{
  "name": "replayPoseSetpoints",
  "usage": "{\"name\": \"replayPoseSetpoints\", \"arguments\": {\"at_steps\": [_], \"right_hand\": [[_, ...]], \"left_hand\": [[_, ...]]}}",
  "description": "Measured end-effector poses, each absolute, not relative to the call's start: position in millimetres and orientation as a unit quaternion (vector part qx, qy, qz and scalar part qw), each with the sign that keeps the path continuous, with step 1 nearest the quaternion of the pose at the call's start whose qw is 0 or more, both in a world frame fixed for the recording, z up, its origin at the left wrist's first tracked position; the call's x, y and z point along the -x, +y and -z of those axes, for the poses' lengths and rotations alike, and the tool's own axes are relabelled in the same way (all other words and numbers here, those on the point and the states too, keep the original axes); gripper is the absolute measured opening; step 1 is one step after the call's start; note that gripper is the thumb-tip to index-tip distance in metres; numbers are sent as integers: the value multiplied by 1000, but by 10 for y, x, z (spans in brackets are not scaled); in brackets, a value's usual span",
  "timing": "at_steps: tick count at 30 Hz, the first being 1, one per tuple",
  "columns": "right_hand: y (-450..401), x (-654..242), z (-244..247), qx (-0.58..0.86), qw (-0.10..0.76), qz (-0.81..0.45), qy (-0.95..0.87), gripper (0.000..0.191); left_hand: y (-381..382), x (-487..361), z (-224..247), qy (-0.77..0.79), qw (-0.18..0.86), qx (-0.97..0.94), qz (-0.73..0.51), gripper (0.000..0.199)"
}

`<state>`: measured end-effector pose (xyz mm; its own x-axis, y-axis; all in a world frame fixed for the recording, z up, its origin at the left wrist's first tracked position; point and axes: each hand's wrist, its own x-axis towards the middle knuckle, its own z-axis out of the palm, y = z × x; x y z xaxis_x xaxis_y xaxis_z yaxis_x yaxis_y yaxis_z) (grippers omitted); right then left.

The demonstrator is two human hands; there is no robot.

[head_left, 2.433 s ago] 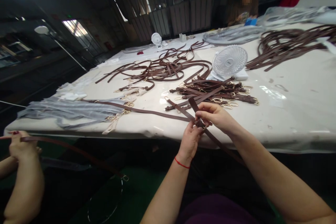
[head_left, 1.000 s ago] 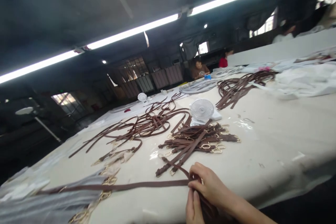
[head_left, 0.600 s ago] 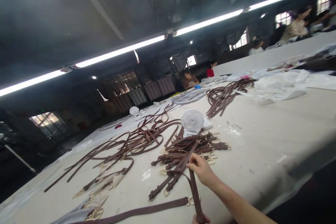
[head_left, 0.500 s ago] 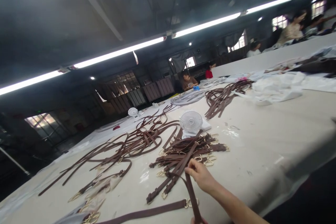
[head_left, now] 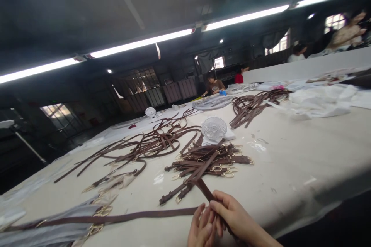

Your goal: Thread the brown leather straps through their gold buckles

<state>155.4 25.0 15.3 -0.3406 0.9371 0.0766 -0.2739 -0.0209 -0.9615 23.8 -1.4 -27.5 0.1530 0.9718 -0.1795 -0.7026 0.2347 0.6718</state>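
Strap, dark brown and flat, at the lower centre of the frame, pinched between thumb and fingers of the right hand; its upper portion projects toward the upper left. The left hand lies just beside, fingers bent and partly spread; whether it grips the strap cannot be told. A long brown strap runs from the left edge to the left hand, crossing grey translucent wrapping and gold-coloured oval rings at lower left. Beyond the hands, on the pale-covered table, is a pile of short straps with gold-coloured oval clips, two buckled ends pointing to the lower left. Directly behind the pile stands a white desk fan. Left of it spreads a tangle of long straps; farther back on the right lie a strap bundle and crumpled white sheeting. A second white fan stands left of centre. Far background: a person in a brown top, a person in red, and tube lights running diagonally overhead.
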Motion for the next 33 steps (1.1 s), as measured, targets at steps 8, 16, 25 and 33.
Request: {"name": "replayPoseSetpoints", "arguments": {"at_steps": [8,16,25,33], "right_hand": [[-50,-1581,88,373,339,-688,-522,52],[-56,-1639,209,428,294,-663,-538,52],[16,-1628,158,425,315,-663,-530,51],[-111,-1749,211,405,249,-679,-559,45]], "left_hand": [[311,-54,-43,222,746,-73,-624,23],[269,-176,-95,272,675,-167,-666,13],[70,-309,-86,290,685,-215,-633,25],[541,186,-34,236,711,19,-662,43]]}}
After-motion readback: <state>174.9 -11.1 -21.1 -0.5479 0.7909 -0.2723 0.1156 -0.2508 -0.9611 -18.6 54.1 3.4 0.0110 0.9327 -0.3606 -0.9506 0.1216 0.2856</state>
